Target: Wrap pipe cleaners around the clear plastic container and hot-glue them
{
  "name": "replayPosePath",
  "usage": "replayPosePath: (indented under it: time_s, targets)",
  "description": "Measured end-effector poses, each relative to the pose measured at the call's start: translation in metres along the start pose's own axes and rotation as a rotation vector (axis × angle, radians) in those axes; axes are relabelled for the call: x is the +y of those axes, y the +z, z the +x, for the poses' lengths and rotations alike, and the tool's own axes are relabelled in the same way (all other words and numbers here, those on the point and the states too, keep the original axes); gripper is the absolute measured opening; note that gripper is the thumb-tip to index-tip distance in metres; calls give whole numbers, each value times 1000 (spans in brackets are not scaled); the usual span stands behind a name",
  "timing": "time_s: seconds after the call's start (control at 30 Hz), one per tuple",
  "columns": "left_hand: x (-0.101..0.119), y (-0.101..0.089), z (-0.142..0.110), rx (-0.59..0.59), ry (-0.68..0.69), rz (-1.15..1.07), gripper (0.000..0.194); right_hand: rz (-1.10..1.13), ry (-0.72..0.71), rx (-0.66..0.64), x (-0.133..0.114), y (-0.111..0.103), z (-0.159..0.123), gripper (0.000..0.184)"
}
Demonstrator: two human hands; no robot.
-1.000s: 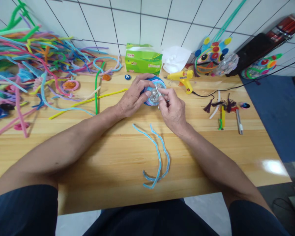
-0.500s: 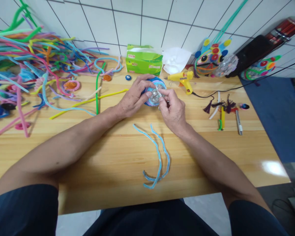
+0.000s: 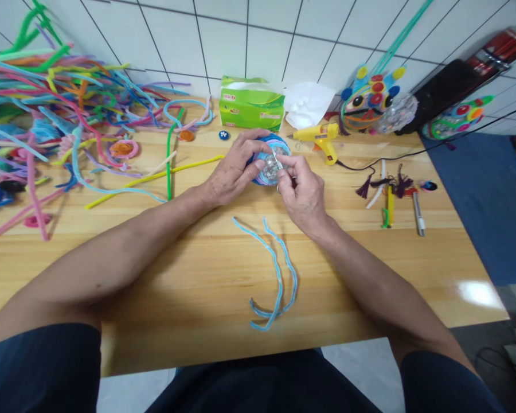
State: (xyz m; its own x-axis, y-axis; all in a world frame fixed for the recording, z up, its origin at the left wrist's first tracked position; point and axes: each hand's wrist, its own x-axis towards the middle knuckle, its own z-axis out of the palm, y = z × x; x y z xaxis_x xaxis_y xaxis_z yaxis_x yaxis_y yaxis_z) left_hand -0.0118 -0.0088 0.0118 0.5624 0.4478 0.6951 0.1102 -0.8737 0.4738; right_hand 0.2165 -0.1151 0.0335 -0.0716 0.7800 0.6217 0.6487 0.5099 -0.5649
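My left hand (image 3: 232, 172) grips a round coiled disc (image 3: 272, 162) of blue and lilac pipe cleaner with a shiny silver centre, holding it from the left. My right hand (image 3: 300, 192) is pinched at the disc's right edge, on a thin silvery piece that sticks up at the centre. Both hands rest over the middle of the wooden table (image 3: 198, 269). Two light blue pipe cleaners (image 3: 277, 275) lie bent on the table just in front of my hands.
A big heap of coloured pipe cleaners (image 3: 47, 109) covers the table's left. A green tissue box (image 3: 250, 103), a yellow glue gun (image 3: 320, 139) with its cord, finished craft figures (image 3: 370, 100), and pens and tassels (image 3: 395, 192) stand at the back and right.
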Motion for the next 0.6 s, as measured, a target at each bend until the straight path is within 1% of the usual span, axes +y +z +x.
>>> replayPosePath:
  time_s: [0.2,0.33,0.47,0.53,0.6]
  targets:
    - [-1,0,0,-9,9,17,47,15,39,-16,1,1,0,29]
    - [0,0,0,-6,15,16,47,21,49,-2,-5,-1,0,26]
    - [1,1,1,7,-3,4,49,20,54,77,-10,-16,1,25]
    - [2,1,2,4,-11,4,50,-24,91,130,-4,-28,5,27]
    - [3,1,2,-8,-30,21,51,-107,155,137,11,-37,10,27]
